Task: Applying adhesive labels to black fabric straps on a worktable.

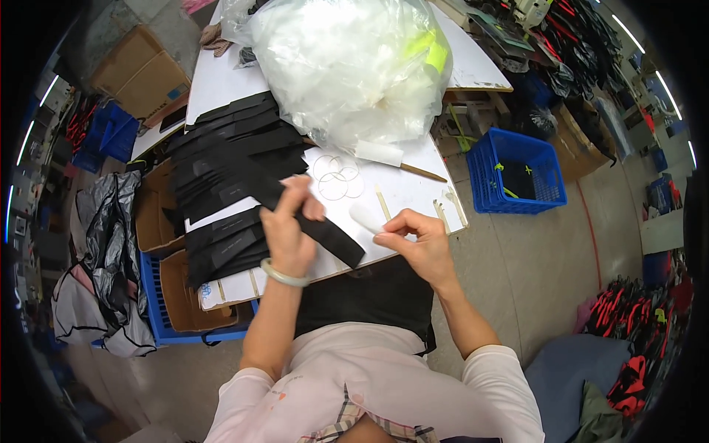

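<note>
My left hand (289, 225) is closed on a long black fabric strap (325, 235) that runs diagonally across the white table (413, 184). A pale bangle circles that wrist. My right hand (417, 240) pinches a small white oblong piece (367, 218) just right of the strap's lower end. Stacks of similar black straps (229, 159) lie spread over the table's left half. Several thin clear rings (336, 177) rest on the table beyond my hands.
A large clear plastic bag (354, 63) of white items fills the far table. A white-headed brush (391, 156) lies below it. A blue crate (517, 173) stands at the right, cardboard boxes (177, 295) and a blue crate at the left, black-red goods (635, 325) on the floor.
</note>
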Demonstrator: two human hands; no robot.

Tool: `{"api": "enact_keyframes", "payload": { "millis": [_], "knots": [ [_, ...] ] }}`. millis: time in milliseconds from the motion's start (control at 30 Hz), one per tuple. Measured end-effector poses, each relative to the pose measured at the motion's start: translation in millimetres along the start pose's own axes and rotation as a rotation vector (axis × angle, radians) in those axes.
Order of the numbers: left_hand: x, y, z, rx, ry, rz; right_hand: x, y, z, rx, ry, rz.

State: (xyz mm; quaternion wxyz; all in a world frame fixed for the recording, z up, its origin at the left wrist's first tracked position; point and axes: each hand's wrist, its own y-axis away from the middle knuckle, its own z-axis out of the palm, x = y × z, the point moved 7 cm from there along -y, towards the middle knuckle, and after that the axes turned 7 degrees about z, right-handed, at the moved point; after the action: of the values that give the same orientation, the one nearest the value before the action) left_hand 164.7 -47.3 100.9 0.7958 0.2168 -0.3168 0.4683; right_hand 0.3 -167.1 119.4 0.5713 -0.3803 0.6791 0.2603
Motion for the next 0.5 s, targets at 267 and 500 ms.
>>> {"api": "enact_keyframes", "payload": {
  "millis": [267,500],
  "knots": [
    [-45.2,45.3,23.9,-0.16,-0.165,-0.39,24.6,-8.8,-15.5,0.065,-0.65,0.226],
    [-69.8,72.7,44.5,-0.397,-0.208,-0.518,45.6,-4.7,5.2,-0.067,-1.191,0.318]
  ]
}}
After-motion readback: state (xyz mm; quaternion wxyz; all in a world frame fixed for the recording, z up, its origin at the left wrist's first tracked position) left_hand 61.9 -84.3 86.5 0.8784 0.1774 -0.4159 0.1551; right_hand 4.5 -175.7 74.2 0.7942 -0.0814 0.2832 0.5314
